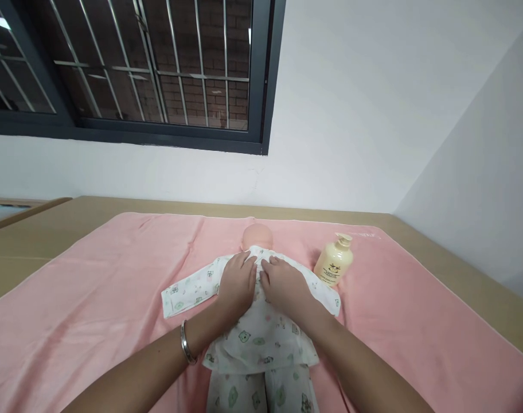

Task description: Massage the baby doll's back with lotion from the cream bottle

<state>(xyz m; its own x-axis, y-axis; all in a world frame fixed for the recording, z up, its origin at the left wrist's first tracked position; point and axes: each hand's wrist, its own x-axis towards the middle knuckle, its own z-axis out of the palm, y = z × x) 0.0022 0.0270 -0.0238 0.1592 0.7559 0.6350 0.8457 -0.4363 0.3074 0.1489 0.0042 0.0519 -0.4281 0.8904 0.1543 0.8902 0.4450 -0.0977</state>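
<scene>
A baby doll [257, 236] in a white printed suit [261, 338] lies on a pink towel [93, 287], head toward the wall. Both my hands rest flat on the doll's upper body, side by side, below the head. My left hand [238, 281] has its fingers stretched out on the left half of the suit, and a silver bangle sits on that wrist. My right hand [285, 284] lies flat on the right half with fingers extended. Neither hand grips anything.
A cream pump bottle [334, 261] lies tilted on the towel to the right of the doll's head. The towel covers a tan surface [459, 258] set against a white wall. A dark-framed barred window [158, 69] is above.
</scene>
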